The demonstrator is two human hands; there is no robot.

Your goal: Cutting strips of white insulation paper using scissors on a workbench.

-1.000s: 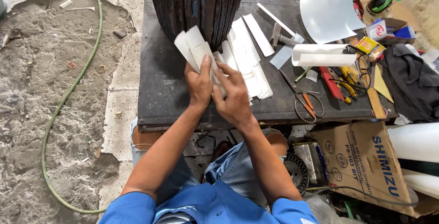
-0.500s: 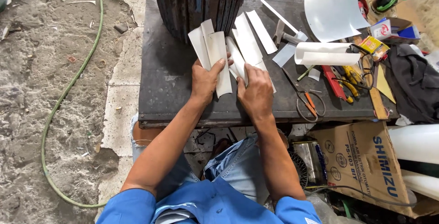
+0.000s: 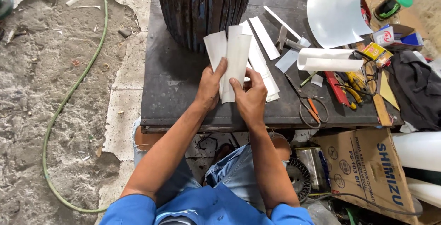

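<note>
While both hands' fingers (image 3: 235, 83) pinch white paper strips (image 3: 233, 52), dark worktable (image 3: 174, 91) sits w/ cracked concrete floor (image 3: 50, 91) left.

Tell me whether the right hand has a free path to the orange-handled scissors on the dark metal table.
Probably yes. The orange-handled scissors lie in the open on the dark metal table, just right of the right hand, with nothing between. But that hand and the left hand both hold white paper strips.
</note>
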